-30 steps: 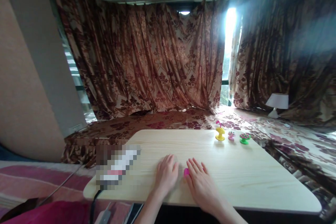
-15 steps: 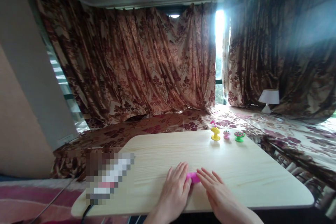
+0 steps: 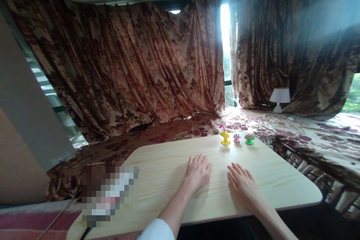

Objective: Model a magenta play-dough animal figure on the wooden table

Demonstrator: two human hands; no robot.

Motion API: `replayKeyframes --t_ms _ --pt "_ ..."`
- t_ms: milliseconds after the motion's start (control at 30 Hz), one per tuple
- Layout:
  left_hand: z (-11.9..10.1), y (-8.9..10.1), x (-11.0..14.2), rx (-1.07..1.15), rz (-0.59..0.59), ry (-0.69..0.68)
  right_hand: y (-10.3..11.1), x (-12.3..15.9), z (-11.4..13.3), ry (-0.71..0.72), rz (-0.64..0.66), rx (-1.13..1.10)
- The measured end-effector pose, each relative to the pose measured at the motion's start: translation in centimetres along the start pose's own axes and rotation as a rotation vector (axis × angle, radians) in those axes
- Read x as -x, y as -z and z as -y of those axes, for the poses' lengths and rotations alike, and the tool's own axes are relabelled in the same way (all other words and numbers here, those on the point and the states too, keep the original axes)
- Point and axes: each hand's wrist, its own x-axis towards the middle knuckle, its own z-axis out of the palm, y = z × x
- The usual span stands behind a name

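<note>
Patterned curtains [image 3: 168, 67] hang behind our pale wooden table [image 3: 160, 172], and a white lamp [image 3: 279, 95] stands beyond it to the right. From the head view, we see three little figures in a row near the table's far edge: a yellow figure [image 3: 225, 141] with a bent pink stalk on top, a pink figure [image 3: 237, 139] in the middle and a green figure [image 3: 249, 140] at the right. Their row runs roughly crosswise, just past our fingertips, each piece upright and apart from its neighbour. Our right hand [image 3: 242, 183] looks nearer to them, with the pink figure almost straight ahead of its fingers; our left hand [image 3: 198, 172] sits left of the yellow figure. Both hands are palm down and apart from each other, the left with its fingers slightly spread and thumb out, the right with its fingers extended and closer together. Neither touches a figure, and we can't tell whether anything lies hidden under the palms.
</note>
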Motion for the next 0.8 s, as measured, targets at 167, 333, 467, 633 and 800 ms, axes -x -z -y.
replayKeyframes --t_ms 167,333,467,633,800 --pt "-0.1 -0.2 7.0 0.023 0.005 -0.095 0.1 0.3 -0.2 -0.008 -0.005 -0.023" --pt "-0.9 -0.8 12.3 0.047 -0.016 -0.127 0.3 0.4 -0.2 0.003 0.000 -0.035" --pt "-0.5 -0.9 6.9 0.029 0.023 -0.039 0.6 0.5 0.1 0.010 -0.005 -0.013" --pt "0.5 -1.3 -1.2 0.029 0.033 0.014 0.9 0.4 0.1 0.032 -0.009 0.019" --pt "-0.2 -1.2 2.2 0.038 -0.003 -0.012 0.6 0.4 0.0 0.034 0.000 0.021"
